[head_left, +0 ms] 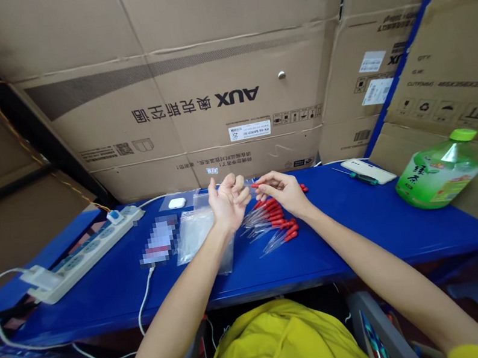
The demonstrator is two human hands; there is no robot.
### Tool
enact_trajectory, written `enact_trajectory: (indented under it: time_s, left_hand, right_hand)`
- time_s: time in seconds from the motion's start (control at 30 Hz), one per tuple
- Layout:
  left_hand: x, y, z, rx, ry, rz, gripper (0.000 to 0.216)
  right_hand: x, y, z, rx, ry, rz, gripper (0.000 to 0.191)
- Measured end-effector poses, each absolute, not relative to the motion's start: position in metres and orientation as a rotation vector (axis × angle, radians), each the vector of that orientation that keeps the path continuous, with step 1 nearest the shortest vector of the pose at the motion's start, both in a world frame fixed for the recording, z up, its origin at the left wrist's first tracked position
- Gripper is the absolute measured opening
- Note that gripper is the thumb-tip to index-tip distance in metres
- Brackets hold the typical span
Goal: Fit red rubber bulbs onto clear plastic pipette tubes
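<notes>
Over the blue table, my right hand pinches a dropper with a red rubber bulb between thumb and fingertips. My left hand is just to its left, palm turned up, fingers curled in and thumb apart; whatever those fingers may hold is hidden. Beneath and between both hands lies a pile of clear droppers with red bulbs, their thin tips pointing left. Clear plastic zip bags lie flat under my left wrist and forearm.
A power strip with plugs and cables runs along the left. Near it lie a phone on a cable and a white earbud case. At right are a green bottle, a white device and a green-handled tool. Cardboard walls the back.
</notes>
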State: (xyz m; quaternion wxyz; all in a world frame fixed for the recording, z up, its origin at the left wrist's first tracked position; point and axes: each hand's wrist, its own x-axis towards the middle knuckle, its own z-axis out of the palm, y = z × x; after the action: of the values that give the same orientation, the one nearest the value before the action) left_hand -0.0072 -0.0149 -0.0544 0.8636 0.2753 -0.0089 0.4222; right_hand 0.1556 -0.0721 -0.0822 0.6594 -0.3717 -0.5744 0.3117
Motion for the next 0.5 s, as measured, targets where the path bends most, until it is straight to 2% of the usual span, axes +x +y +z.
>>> enact_trajectory:
  time_s: [0.13,0.5]
  left_hand:
    - [-0.0059,-0.0119,-0.0567,0.552,-0.028,0.894,0.053]
    - [-0.0054,-0.0172,-0.0560,0.510,-0.027,0.884,0.050]
  right_hand:
    - [0.1563,-0.0709,-0.0832,-0.858,-1.297,0.723,0.041]
    - [0.1518,-0.0721,-0.0885,-0.860,-1.261,0.645,0.033]
